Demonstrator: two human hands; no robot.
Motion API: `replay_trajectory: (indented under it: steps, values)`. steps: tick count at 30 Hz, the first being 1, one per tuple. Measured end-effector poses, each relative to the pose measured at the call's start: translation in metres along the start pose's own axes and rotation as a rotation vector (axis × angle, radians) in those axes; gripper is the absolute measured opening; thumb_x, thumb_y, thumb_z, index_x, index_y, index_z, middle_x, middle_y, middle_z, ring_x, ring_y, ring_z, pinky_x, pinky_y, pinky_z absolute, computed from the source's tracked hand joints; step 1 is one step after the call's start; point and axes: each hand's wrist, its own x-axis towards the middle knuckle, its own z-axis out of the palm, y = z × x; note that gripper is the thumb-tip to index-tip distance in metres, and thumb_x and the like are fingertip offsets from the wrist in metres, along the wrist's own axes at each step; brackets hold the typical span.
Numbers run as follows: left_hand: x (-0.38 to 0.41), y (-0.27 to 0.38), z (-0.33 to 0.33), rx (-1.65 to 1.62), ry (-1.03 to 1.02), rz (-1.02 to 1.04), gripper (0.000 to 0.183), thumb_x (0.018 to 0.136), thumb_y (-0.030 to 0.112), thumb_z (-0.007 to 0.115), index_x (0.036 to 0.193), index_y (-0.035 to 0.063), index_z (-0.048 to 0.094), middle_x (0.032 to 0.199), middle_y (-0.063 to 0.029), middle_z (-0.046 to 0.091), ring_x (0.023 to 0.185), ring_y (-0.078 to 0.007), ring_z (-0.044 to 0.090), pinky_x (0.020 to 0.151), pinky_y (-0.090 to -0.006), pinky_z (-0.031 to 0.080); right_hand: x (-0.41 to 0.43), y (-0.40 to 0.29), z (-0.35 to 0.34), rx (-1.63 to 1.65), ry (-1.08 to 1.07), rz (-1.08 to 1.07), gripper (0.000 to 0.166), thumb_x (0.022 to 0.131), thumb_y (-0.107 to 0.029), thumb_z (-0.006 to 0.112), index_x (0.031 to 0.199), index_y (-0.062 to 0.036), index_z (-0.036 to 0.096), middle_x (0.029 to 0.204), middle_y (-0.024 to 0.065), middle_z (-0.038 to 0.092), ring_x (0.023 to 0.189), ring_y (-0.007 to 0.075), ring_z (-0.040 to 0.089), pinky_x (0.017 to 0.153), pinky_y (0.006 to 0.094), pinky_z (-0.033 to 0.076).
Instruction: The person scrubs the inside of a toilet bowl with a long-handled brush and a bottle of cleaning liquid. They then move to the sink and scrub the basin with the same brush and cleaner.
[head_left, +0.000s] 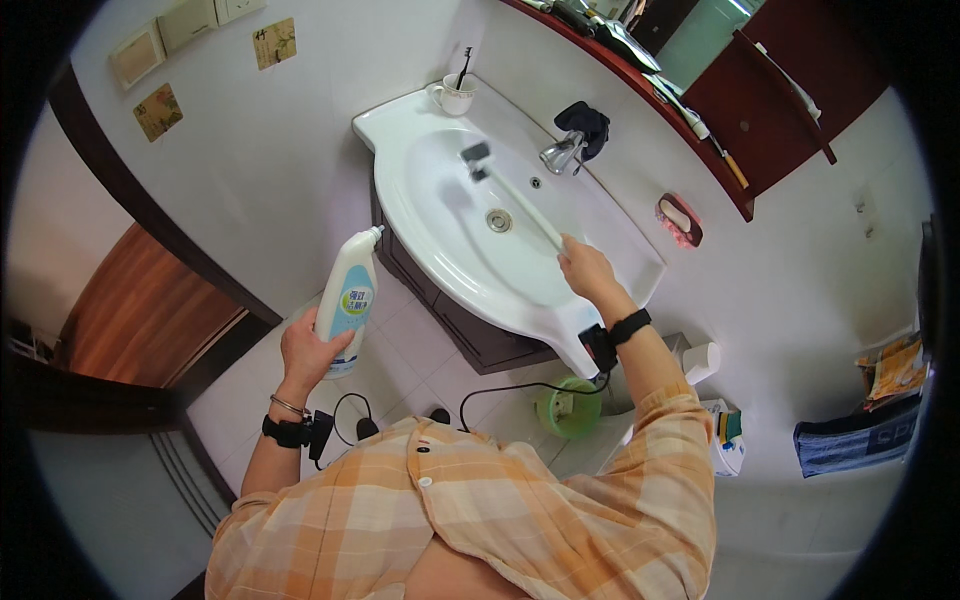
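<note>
My left hand (311, 346) grips a white plastic cleaner bottle (351, 289) with a blue label and a narrow spout, held upright beside the washbasin's front edge. In my right hand (589, 268) is the white handle of a long-handled brush (529, 210). Its dark and white head, blurred, is over the left part of the white ceramic washbasin (420, 232). The handle passes above the bowl near the round metal drain (499, 220). A chrome faucet (562, 154) stands at the back rim, with a dark cloth (583, 126) behind it.
A mug (454, 96) holding a toothbrush stands in the basin's back left corner. Above the basin runs a dark red shelf (637, 71) with several items. A pink soap dish (679, 220) is on the wall. Below are a green bin (570, 411) and cables from my wrist devices.
</note>
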Motion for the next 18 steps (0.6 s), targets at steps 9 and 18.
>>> replay_trajectory:
  steps: [9,18]
  values:
    - [-0.011,0.006,-0.007,0.042,0.034,-0.029,0.042,0.070,0.030,0.081,0.102,0.0057,0.068,0.086,-0.0128,0.071,0.078,-0.0258,0.070,0.072,-0.0365,0.053,0.103,-0.005,0.032,0.187,0.031,0.321,0.031,0.094,-0.022,0.054,0.119,-0.0048,0.055,0.108,0.0220,0.066,0.102,0.0402,0.062,0.086,0.0513,0.049]
    - [-0.012,-0.015,-0.012,0.027,0.120,-0.060,0.041,0.069,0.030,0.081,0.099,0.0056,0.068,0.083,-0.0127,0.071,0.077,-0.0261,0.069,0.071,-0.0373,0.054,0.082,0.005,0.053,0.209,0.069,0.156,0.026,0.093,-0.021,0.055,0.107,0.0005,0.053,0.101,0.0274,0.064,0.094,0.0439,0.063,0.081,0.0525,0.050]
